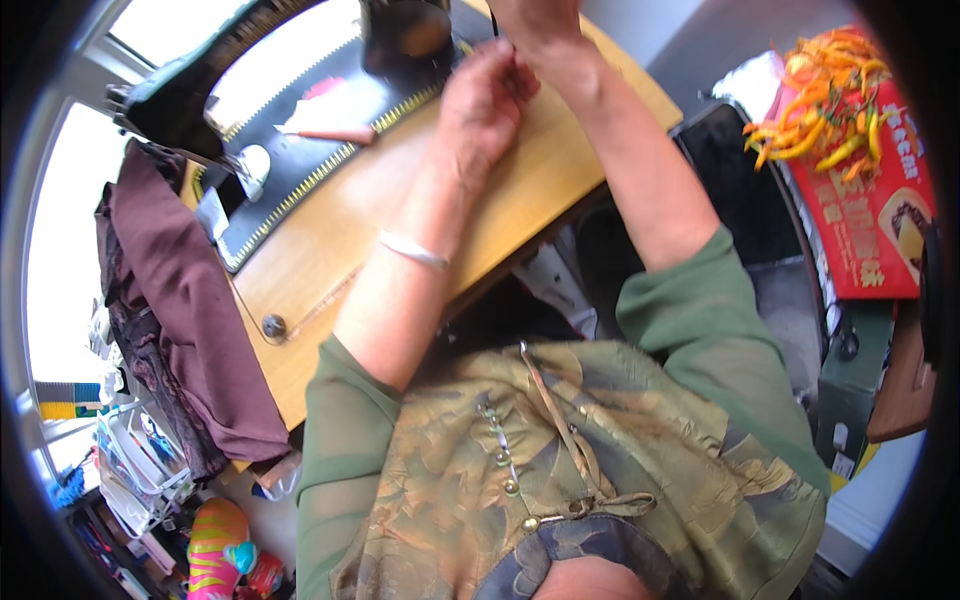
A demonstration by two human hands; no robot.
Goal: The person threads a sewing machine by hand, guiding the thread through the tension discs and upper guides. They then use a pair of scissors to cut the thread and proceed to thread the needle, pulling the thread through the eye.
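Observation:
At the top of the view, my left hand [487, 97] is raised over the wooden tabletop [360, 202], its fingers curled. My right hand [536, 26] is just beyond it, cut off by the upper edge. A thin dark strip [494, 21] shows beside the hands. Whether either hand grips anything is hidden. Left of them stands a black sewing machine [172, 90] on a black bed with a yellow ruler-like border [315, 171]. On this bed lies a slim tool with a brown handle [337, 134]. The machine's metal foot area [251, 171] is at the left.
Maroon cloth [180, 300] hangs over the table's left end, near a small dark round knob [274, 325]. A white basket [139, 457] and a colourful striped item [217, 540] sit lower left. At right, yellow-orange peppers [832, 105] lie on a red printed box [855, 232] beside a black chair [727, 172].

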